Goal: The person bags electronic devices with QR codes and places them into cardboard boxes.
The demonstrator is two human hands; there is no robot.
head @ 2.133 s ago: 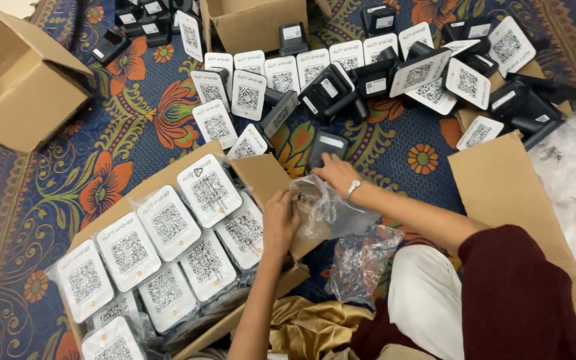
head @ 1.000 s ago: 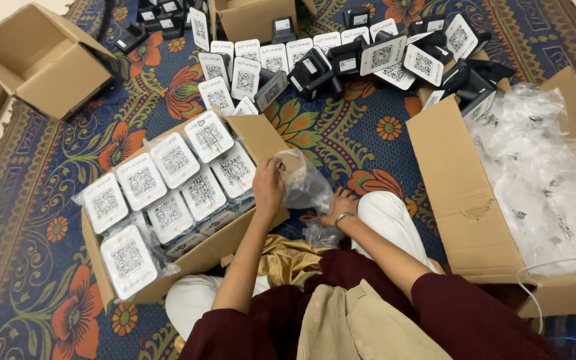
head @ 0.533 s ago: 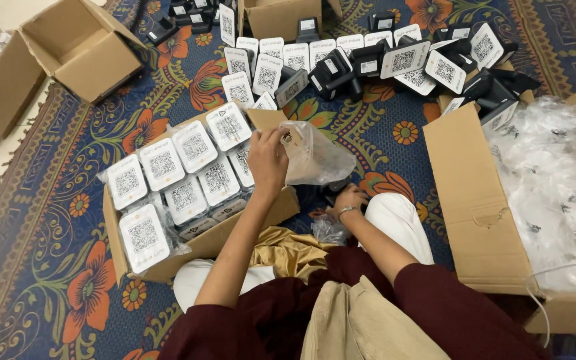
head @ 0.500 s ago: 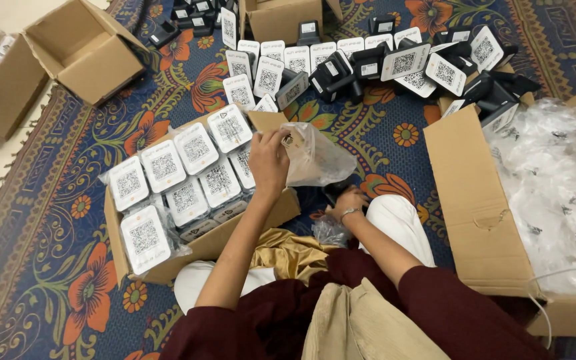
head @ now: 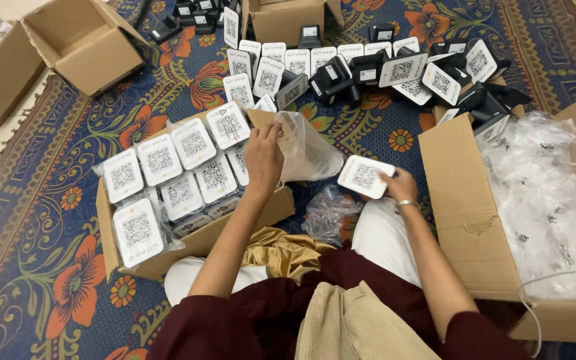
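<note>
Patterned carpet (head: pixel 61 267) underneath everything. Big cardboard box (head: pixel 461 207) on the right, full of clear plastic wrappers (head: pixel 548 200). Smaller open box (head: pixel 195 240) front-left, packed with white code-faced devices (head: pixel 161 160). Loose clear plastic bag (head: pixel 305 150) at that box's far corner, pinched at its mouth by the left hand (head: pixel 263 157). Right hand (head: pixel 400 187) grips one white device (head: pixel 365 177), flat, just above the knee.

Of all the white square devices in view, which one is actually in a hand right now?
The white device gripped by the right hand, low above the carpet. The others sit packed in the cardboard box or stand on the rug.
</note>
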